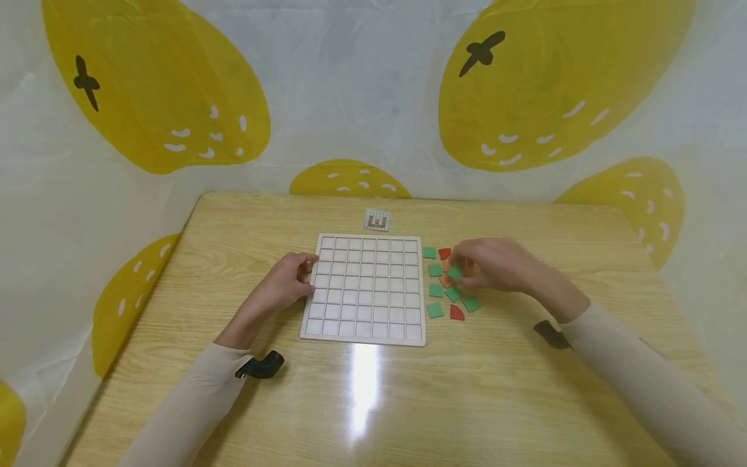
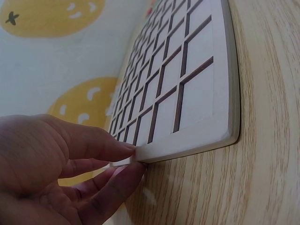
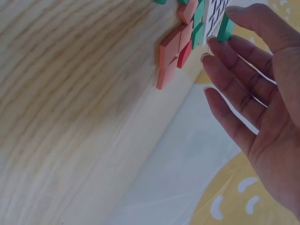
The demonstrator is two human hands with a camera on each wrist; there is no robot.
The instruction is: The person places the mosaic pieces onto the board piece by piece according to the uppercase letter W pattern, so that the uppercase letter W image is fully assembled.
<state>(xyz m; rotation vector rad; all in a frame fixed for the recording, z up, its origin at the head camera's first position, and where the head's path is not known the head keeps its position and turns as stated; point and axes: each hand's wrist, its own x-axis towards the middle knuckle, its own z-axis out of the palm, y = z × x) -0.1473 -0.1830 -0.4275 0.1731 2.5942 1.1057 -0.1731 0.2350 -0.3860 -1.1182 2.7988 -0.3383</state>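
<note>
As the right hand (image 1: 495, 264) pinches a green tile (image 1: 455, 273), pickup appears underway.
Left hand (image 1: 284, 282), spread, touches board (image 1: 367, 285); placement likely requires squaring.

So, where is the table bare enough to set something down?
Bare: the table in front of the board, between the sleeves; from the left grip to the table's left edge; from the right grip to the far right corner. Crowded: just right of the board, where green tiles and red pieces cluster by the right grip.
</note>
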